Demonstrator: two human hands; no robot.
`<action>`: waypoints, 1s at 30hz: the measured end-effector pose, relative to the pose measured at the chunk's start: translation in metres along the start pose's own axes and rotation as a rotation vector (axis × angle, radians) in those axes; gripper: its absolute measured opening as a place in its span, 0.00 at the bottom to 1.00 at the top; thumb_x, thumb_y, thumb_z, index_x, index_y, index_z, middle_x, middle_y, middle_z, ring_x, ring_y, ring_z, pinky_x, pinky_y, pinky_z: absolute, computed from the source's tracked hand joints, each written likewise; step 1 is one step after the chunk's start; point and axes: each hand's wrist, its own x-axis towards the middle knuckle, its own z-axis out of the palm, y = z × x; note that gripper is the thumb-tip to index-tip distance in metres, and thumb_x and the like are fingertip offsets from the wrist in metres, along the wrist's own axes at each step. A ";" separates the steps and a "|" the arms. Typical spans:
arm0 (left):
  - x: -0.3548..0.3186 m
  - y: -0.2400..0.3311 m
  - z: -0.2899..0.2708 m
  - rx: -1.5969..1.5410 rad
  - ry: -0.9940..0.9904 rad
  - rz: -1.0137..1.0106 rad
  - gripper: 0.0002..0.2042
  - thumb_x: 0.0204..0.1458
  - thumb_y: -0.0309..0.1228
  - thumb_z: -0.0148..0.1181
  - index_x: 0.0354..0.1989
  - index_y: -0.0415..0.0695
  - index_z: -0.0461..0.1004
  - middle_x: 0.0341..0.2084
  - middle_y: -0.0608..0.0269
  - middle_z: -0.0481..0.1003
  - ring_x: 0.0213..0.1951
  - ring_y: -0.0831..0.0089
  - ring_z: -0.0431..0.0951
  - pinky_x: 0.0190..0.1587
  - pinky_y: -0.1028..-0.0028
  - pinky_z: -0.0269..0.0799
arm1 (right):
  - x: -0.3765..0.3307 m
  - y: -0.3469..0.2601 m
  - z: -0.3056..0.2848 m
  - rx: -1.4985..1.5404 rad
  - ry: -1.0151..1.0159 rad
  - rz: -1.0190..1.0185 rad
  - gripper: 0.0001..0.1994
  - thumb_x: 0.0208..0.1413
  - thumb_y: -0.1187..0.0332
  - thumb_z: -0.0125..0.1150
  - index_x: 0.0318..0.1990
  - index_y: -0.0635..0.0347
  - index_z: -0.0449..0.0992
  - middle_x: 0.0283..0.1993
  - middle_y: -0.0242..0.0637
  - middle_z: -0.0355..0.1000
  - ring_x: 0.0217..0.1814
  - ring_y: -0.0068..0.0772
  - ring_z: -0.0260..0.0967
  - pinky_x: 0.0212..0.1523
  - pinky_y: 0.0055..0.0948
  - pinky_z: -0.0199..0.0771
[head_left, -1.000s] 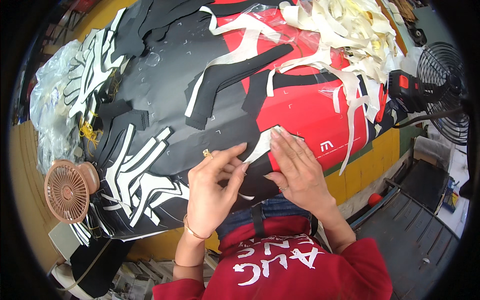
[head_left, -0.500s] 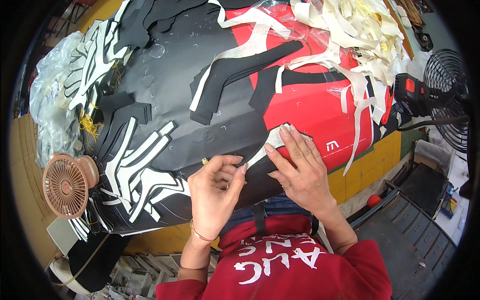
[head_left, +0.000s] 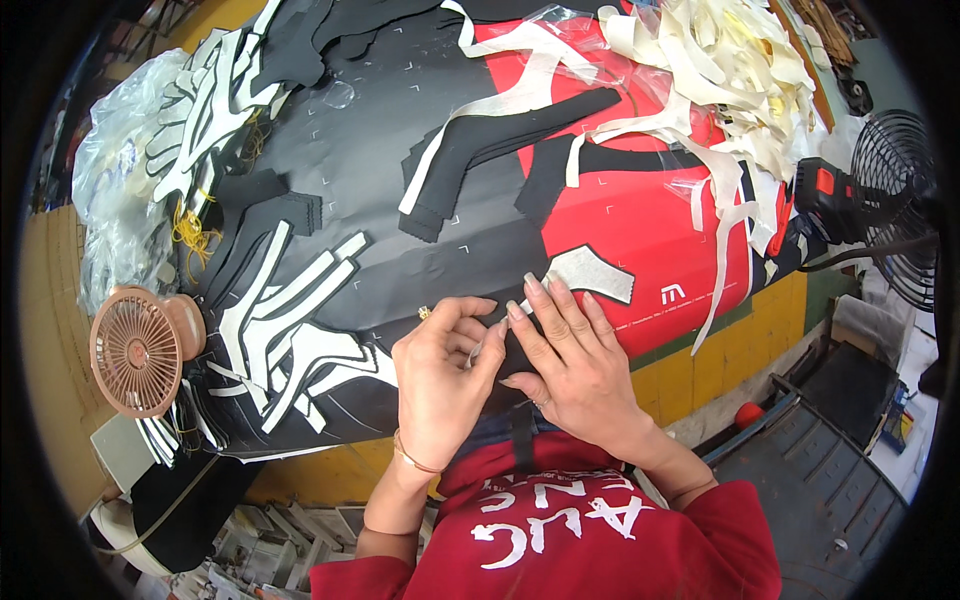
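A cut piece of black material with a white facing [head_left: 592, 273] lies across the black and red sheet, its broad end showing beyond my fingers. My right hand [head_left: 585, 370] rests flat on the narrower part, fingers stretched out. Just beside it, my left hand [head_left: 445, 365] pinches the narrow end of the same piece between thumb and forefinger; the fingers partly hide that end. To the left of my left hand sits a loose pile of similar white-faced black pieces [head_left: 315, 355].
Stacked black pieces with a white strip [head_left: 470, 145] lie farther back. Cream-coloured scraps [head_left: 745, 70] heap up at the far right, near a black fan [head_left: 890, 190]. On the left stand a small pinkish fan [head_left: 137, 350], clear plastic bags [head_left: 115, 190] and yellow thread [head_left: 190, 232].
My right hand has slid left and nearer along the piece, toward my left hand, uncovering its broad end. My left hand still pinches the narrow end. The whole view has shifted slightly.
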 end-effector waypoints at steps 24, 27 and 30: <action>-0.013 -0.003 0.001 -0.131 0.131 -0.111 0.07 0.56 0.25 0.68 0.33 0.33 0.78 0.19 0.65 0.78 0.22 0.82 0.80 0.24 0.83 0.73 | -0.011 0.032 -0.004 -0.097 0.076 0.078 0.29 0.62 0.47 0.53 0.68 0.47 0.69 0.75 0.43 0.58 0.78 0.46 0.51 0.73 0.52 0.49; -0.011 -0.005 0.002 -0.033 0.159 -0.088 0.07 0.56 0.25 0.67 0.30 0.33 0.78 0.17 0.65 0.77 0.19 0.84 0.77 0.22 0.83 0.69 | -0.011 0.032 -0.003 -0.110 0.077 0.076 0.28 0.62 0.47 0.53 0.68 0.43 0.69 0.75 0.43 0.58 0.78 0.46 0.51 0.73 0.52 0.49; -0.010 -0.007 0.005 0.033 0.204 -0.054 0.07 0.56 0.25 0.67 0.29 0.34 0.78 0.17 0.66 0.76 0.17 0.85 0.74 0.21 0.83 0.66 | -0.011 0.031 -0.003 -0.110 0.076 0.082 0.28 0.62 0.47 0.54 0.68 0.41 0.69 0.75 0.43 0.58 0.78 0.46 0.51 0.73 0.52 0.49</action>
